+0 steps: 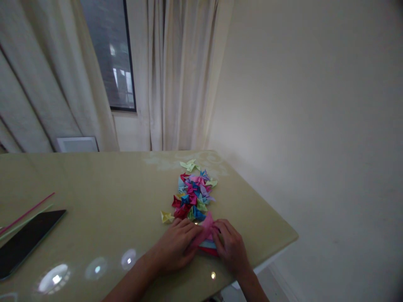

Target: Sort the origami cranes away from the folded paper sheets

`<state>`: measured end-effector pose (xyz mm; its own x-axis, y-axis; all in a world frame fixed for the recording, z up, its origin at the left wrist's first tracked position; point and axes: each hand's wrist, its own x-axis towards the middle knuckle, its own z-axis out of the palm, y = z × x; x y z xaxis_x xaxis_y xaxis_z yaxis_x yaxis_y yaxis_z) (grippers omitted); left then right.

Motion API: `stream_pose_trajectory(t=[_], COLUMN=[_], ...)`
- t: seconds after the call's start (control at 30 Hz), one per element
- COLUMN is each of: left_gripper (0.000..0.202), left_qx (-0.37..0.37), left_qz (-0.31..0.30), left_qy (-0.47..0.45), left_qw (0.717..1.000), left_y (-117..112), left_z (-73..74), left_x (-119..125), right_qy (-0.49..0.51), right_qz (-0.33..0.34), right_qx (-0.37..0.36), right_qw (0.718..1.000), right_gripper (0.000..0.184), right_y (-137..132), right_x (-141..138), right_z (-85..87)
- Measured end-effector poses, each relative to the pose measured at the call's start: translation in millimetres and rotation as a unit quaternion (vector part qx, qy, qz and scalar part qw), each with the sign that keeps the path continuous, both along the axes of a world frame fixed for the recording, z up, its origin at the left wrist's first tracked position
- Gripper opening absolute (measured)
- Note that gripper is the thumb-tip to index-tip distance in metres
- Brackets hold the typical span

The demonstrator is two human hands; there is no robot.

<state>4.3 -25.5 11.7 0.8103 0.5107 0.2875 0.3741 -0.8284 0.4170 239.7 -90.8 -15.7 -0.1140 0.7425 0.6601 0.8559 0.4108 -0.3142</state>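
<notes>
Left hand [179,244] and right hand [231,245], fingers curled, hold pink paper [205,230], partly hiding it and sheets [209,248] beneath.

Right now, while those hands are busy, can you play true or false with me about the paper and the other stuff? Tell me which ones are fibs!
1. The left hand and right hand both touch the pink paper. True.
2. The pile of folded papers is all one colour. False: it has red, blue, pink, purple and green pieces.
3. A yellow piece sits at the left side of the pile. True.
4. The dark flat slab lies on the left part of the table. True.
5. The curtains hide the whole window. False: dark glass shows between them.
</notes>
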Motion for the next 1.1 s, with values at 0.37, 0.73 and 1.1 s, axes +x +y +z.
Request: stream_pose_trajectory(t=[0.37, 0.73, 1.1], left_gripper=[0.033, 0.090, 0.058], left_qx=[0.043, 0.046, -0.030], left_qz=[0.021, 0.144, 0.190], left_qy=[0.066, 0.113, 0.099], left_qw=[0.997, 0.982, 0.976], left_y=[0, -17, -23], left_z=[-15.4, -44.3, -32.1], left_x=[4, 41, 42], right_qy=[0.011, -0.023, -0.043], right_qz=[-0.044, 0.032, -0.065], right_qx=[-0.020, -0.077, -0.022], right_qw=[0.999, 0.996, 0.997], right_gripper=[0.015, 0.032, 0.037], right_y=[2, 1, 2], right_x=[-3, 0, 1], right_z=[0.5, 5.4, 3.8])
